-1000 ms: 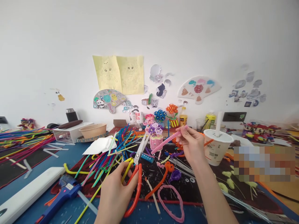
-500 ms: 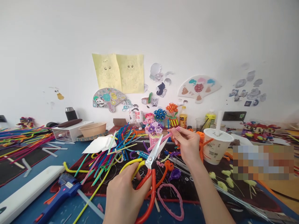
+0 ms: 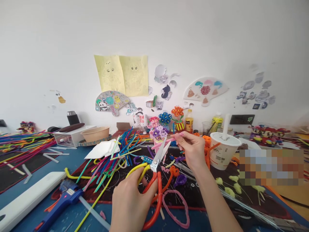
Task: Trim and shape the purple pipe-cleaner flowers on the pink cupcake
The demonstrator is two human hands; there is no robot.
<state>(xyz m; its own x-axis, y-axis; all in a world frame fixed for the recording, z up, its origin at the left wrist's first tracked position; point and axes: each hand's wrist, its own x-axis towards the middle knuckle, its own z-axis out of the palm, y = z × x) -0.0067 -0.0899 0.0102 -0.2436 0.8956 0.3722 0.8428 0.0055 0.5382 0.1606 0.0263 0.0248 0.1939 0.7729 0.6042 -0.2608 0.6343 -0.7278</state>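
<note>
My left hand (image 3: 132, 199) grips the scissors (image 3: 155, 164) by their red and yellow handles, blades pointing up and slightly parted. Beside the blade tips, my right hand (image 3: 190, 148) pinches a pink fuzzy stem (image 3: 173, 138) between thumb and fingers. The stem reaches left behind the blades, in front of a pink pot with purple flowers (image 3: 160, 132). Below my right hand lie a purple piece (image 3: 180, 181) and an orange curled piece (image 3: 174, 171). A pink loop (image 3: 177, 206) rests on the mat, right of the scissor handles.
A blue glue gun (image 3: 65, 203) and a white case (image 3: 31, 196) lie at left. Bundled colourful stems (image 3: 125, 145) are behind my left hand. A lidded cup (image 3: 223, 151) with a straw stands right of my right hand, near pale green tufts (image 3: 229, 192).
The scissors and my left hand have shifted slightly right, and the blades look a little wider apart. My right hand has moved slightly left, and the pink stem now lies more level.
</note>
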